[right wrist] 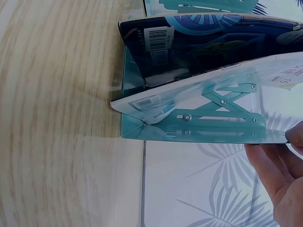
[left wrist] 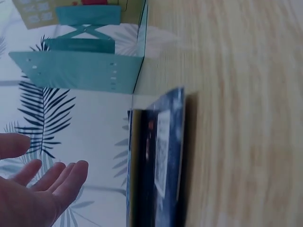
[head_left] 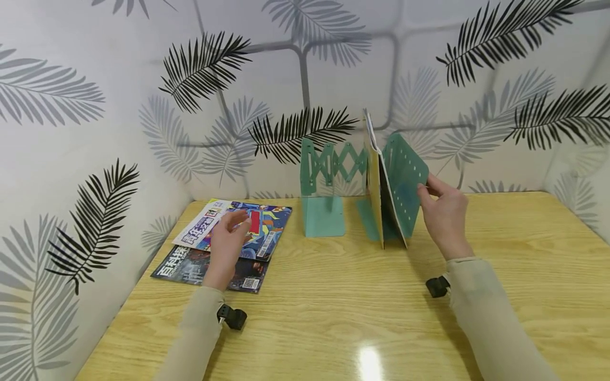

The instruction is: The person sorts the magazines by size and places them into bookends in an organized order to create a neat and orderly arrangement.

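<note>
On the right, my right hand (head_left: 445, 214) pinches the outer edge of the right end panel of a teal metal expandable bookend (head_left: 405, 185) between thumb and fingers. Two thin books or magazines (head_left: 375, 190) stand upright inside that panel, leaning slightly apart. The right wrist view shows a dark-blue one (right wrist: 199, 49) and a pale one (right wrist: 189, 90), both with barcodes. My left hand (head_left: 226, 243) hovers over a pile of magazines with its fingers loosely bent and nothing in them. A colourful blue magazine (head_left: 274, 227) lies on a dark one (head_left: 183, 263).
The bookend's left end panel (head_left: 324, 217) stands on the wooden table (head_left: 324, 307), joined to the right one by a scissor lattice (head_left: 338, 161). Behind the table hangs a leaf-patterned curtain or wall covering (head_left: 267, 69). Each wrist carries a small black camera.
</note>
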